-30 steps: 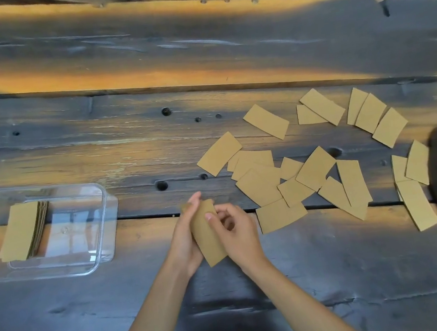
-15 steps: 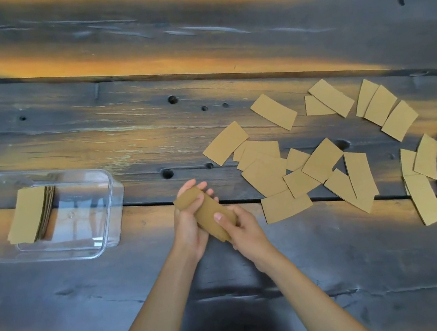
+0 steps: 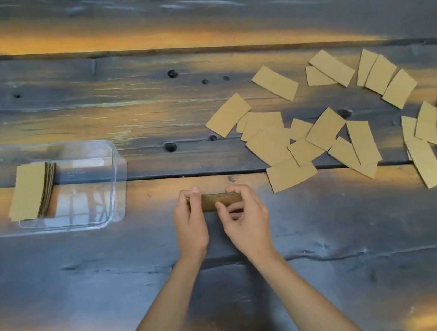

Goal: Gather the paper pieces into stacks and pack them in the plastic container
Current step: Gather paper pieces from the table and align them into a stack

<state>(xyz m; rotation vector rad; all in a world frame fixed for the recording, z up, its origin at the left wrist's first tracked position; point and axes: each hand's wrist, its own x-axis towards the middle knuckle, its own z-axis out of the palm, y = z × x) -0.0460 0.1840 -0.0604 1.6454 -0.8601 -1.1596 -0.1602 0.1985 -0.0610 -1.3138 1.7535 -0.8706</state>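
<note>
Weathered wooden worktop [image 3: 259, 287]: both hands, left hand [image 3: 190, 222] and right hand [image 3: 244, 220], pinch a paper stack [image 3: 218, 199] on edge at center, probably squaring it. Loose paper pieces [image 3: 318, 132] sit at 2 o'clock, plastic container [image 3: 110, 211] at 9 holds one stack.

Two bare forearms reach in from the bottom edge, with no sleeves, ending in a bare left hand [image 3: 191, 224] and a bare right hand [image 3: 246, 222].
</note>
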